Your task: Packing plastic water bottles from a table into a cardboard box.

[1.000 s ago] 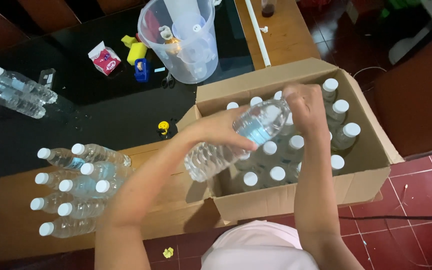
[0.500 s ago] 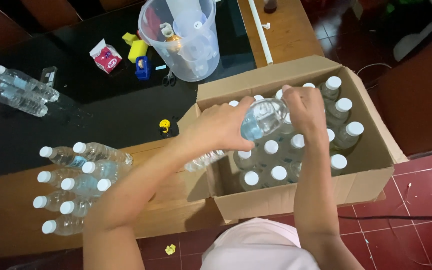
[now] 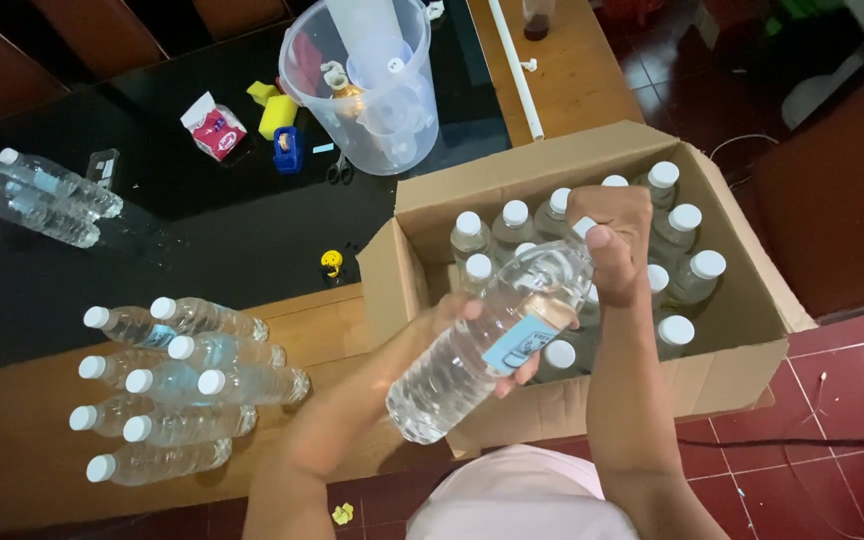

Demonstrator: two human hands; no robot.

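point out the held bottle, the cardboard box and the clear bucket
bottle (image 3: pixel 472 362), head view, on its clear body beside the blue label
box (image 3: pixel 732 375), head view, on its front wall
bucket (image 3: pixel 414 128), head view, on its side wall

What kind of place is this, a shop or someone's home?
Probably a home or small back room: a dark-topped wooden table on red floor tiles, a cardboard box of water bottles, and a clear plastic bucket of odds and ends.

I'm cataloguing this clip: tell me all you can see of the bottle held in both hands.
The bottle is clear ribbed plastic, seemingly full of clear liquid, with a pale blue label band. It lies tilted, base toward the person, neck toward the cardboard box. The left hand cups its body from beneath; the right hand closes over its cap end, hiding the cap.
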